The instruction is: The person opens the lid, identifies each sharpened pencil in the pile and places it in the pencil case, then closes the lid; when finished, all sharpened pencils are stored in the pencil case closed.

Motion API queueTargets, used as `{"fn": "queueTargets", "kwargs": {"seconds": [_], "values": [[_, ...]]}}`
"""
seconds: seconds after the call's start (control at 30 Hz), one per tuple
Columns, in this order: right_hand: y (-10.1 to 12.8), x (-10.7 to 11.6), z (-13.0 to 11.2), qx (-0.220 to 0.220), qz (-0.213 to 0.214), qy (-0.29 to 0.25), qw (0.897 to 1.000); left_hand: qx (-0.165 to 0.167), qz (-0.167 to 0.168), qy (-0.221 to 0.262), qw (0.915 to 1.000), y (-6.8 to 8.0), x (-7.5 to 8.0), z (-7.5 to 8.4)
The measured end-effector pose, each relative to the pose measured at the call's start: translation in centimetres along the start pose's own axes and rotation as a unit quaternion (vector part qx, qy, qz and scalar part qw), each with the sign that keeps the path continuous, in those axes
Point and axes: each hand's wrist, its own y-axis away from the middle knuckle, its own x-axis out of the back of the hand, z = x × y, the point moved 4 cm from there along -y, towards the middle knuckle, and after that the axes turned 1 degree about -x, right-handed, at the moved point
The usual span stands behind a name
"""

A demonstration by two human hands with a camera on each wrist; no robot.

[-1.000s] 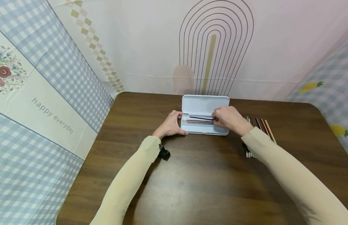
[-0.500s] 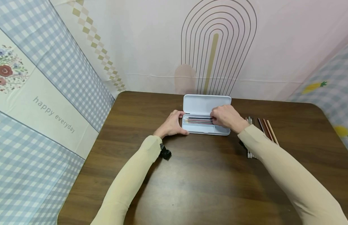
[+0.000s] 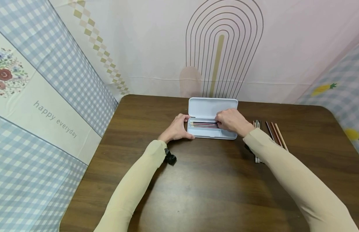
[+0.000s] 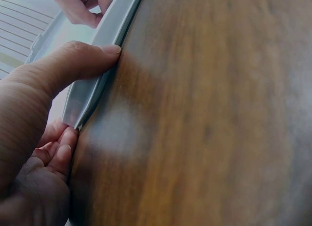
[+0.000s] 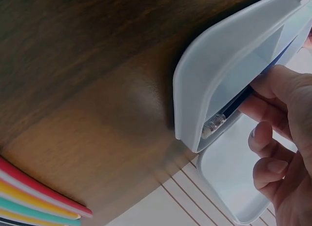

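Observation:
A pale blue pencil case point(image 3: 206, 132) lies on the table with its lid point(image 3: 213, 108) raised at the back. Several dark pencils point(image 3: 204, 124) rest side by side in its long compartment, tips toward the left. My left hand point(image 3: 175, 129) grips the left end, thumb along the front wall, other fingers at the far corner. At the right end, my right hand point(image 3: 232, 121) reaches inside; in the right wrist view its thumb and finger pinch a dark blue pencil point(image 5: 239, 100) near its eraser point(image 5: 213, 126). The hand hides part of the pencils in the head view.
Right of the case, several loose pencils point(image 3: 278, 135) lie on the brown wooden table point(image 3: 214, 180), partly behind the right sleeve point(image 3: 284, 161). Their coloured ends point(image 5: 41, 192) show in the right wrist view. A patterned cloth point(image 3: 156, 48) hangs behind the table.
The dark blue pencil, slanted above the others a second ago, now lies level alongside them. My right hand has shifted slightly left; the left hand has stayed on the case.

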Motion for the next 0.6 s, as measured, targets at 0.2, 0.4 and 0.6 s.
{"fn": "queueTargets", "kwargs": {"seconds": [0.2, 0.4, 0.6], "values": [[0.0, 0.05, -0.17, 0.003, -0.006, 0.015, 1.0, -0.001, -0.002, 0.0, 1.0, -0.03, -0.05, 0.0], [0.12, -0.11, -0.3, 0.007, -0.007, 0.035, 0.999, 0.0, -0.001, -0.004, 1.0, -0.08, -0.11, -0.09], [0.13, -0.08, -0.46, 0.012, -0.004, 0.053, 0.999, -0.001, -0.001, -0.003, 1.0, -0.07, -0.13, -0.05]]}}
